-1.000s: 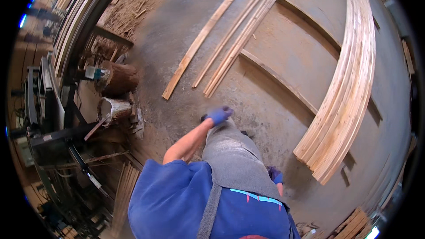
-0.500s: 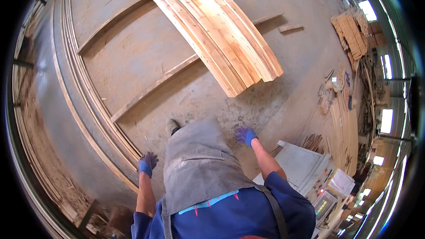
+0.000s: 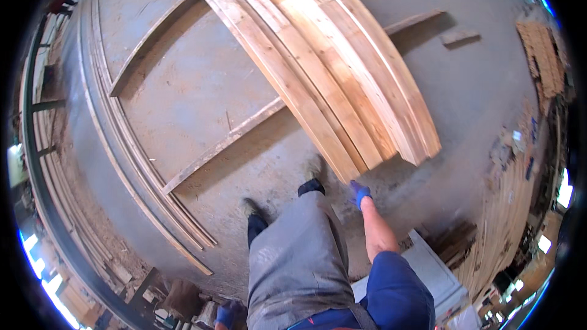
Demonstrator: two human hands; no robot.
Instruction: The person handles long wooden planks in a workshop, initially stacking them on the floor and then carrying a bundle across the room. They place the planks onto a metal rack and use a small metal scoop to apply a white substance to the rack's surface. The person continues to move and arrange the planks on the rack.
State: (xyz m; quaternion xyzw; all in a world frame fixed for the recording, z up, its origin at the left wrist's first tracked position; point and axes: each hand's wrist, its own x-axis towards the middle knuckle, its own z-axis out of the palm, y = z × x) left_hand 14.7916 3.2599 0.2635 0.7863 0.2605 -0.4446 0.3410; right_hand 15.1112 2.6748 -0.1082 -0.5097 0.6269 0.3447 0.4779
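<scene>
Long pale timber boards (image 3: pixel 330 55) lie side by side, running from the far edge toward me. My right hand (image 3: pixel 361 193), in a blue and purple glove, reaches out to the near end of the leftmost board. Its fingers look stretched out at that end; whether they touch it I cannot tell. Low at the bottom edge is my left hand (image 3: pixel 227 314), gloved in blue, beside my apron and away from the boards. Its fingers are dark and blurred, so their shape is unclear.
Wooden bearers (image 3: pixel 226 143) cross the floor under the boards. Thin long strips (image 3: pixel 131 165) lie to the left. A short wood block (image 3: pixel 460 38) sits right of the boards. A grey machine cabinet (image 3: pixel 422 275) stands beside my right arm, with stacked timber (image 3: pixel 541 61) farther right.
I have stepped closer to the boards, and both feet now show. My right hand has come up to the board end; my left hand has dropped back toward the bottom edge.
</scene>
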